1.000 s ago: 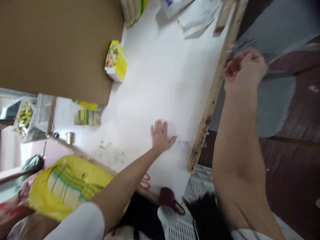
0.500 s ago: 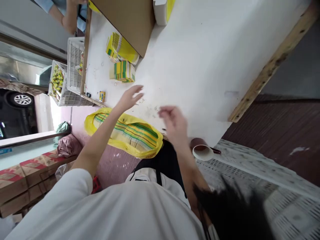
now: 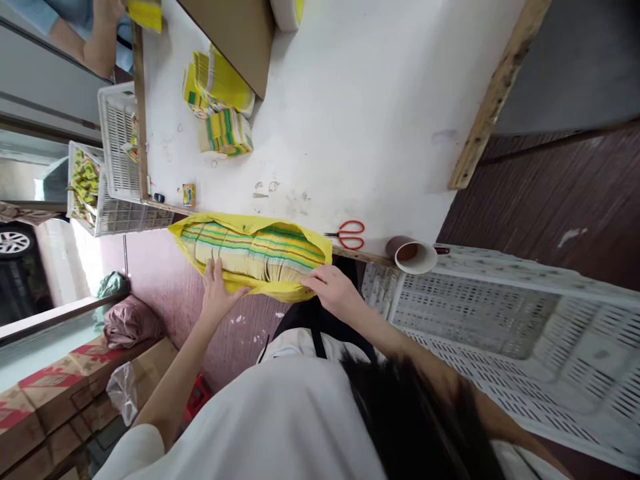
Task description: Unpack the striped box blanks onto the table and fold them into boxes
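Observation:
At the table's near edge sits a yellow plastic bag (image 3: 270, 290), its mouth open upward. Packed inside are bundles of thin flat wrappers (image 3: 250, 250) with green, yellow and brown stripes. My left hand (image 3: 220, 293) rests on the bag's near side, fingers spread over the rim and the wrappers' edge. At the bag's right end, my right hand (image 3: 335, 290) pinches the yellow rim between thumb and fingers. Red-handled scissors (image 3: 351, 235) lie on the table just beyond my right hand, beside a brown mug (image 3: 413, 255) with a white inside.
More wrapper bundles (image 3: 227, 132) lie on the white table (image 3: 360, 120) beside a cardboard box (image 3: 235, 33). A small yellow box (image 3: 189, 195) is near the left edge. White crates (image 3: 120, 143) stand at left, another crate (image 3: 475, 313) at right. A co-worker's arm (image 3: 95, 47) shows top left.
Both hands have come down from above the table onto the bag's near rim. The right hand now grips it. The scissors have come into plain sight, and the view has shifted.

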Available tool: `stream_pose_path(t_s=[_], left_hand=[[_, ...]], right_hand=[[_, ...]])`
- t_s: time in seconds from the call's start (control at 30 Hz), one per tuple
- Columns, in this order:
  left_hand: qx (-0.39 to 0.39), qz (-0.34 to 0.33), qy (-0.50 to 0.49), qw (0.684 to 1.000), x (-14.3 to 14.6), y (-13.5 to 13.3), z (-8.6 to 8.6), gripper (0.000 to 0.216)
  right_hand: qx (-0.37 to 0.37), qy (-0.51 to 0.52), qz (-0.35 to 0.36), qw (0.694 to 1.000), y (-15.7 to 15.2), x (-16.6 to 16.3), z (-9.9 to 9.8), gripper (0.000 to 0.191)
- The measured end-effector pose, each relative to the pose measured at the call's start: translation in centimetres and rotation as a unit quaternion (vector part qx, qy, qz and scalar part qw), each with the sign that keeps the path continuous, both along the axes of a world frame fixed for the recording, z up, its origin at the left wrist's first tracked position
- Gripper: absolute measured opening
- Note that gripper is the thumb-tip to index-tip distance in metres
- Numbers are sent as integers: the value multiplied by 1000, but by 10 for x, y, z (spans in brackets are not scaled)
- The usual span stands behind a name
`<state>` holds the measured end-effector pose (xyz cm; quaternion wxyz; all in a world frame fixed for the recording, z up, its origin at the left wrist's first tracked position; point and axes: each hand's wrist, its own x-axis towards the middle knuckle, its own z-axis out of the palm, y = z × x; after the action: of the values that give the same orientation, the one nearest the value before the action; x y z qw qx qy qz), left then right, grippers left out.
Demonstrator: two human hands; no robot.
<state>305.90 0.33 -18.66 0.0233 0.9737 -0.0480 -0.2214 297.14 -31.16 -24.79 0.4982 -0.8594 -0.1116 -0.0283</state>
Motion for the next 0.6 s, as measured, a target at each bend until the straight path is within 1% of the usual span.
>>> stream_pose_path(t_s=[0.1, 0.17, 0.2, 0.27, 0.3, 0.37, 0.4, 0.47, 0.53, 0.6], left_hand=[[-32, -22, -47, 998, 1, 4, -2, 105], [-51, -32, -75, 995, 0, 9, -2, 98], [-48, -28, -87, 995, -1, 11, -2, 92], [-20, -26, -85, 996, -5, 14, 2, 72], [-3, -41, -66, 997, -6, 15, 4, 58], [25, -103, -11, 994, -10, 15, 7, 36], [36, -138, 12, 990, -12, 14, 7, 32], [58, -185, 26, 981, -17, 13, 2, 31], [75, -199, 14, 977, -24, 12, -10, 30], [82, -198, 2, 977, -30, 13, -27, 30]], right_hand=[[14, -69, -37, 997, -1, -3, 2, 27], [24, -100, -61, 993, -1, -8, 3, 21], [29, -108, -69, 991, -1, -11, 4, 19], [38, -112, -75, 990, 1, -19, 2, 17], [40, -112, -75, 990, 2, -23, 1, 18], [34, -113, -72, 990, 6, -34, -6, 23], [25, -113, -68, 991, 8, -39, -10, 26], [-2, -104, -62, 993, 12, -48, -22, 31], [-34, -85, -54, 994, 17, -53, -36, 32], [-62, -71, -48, 994, 20, -53, -53, 33]])
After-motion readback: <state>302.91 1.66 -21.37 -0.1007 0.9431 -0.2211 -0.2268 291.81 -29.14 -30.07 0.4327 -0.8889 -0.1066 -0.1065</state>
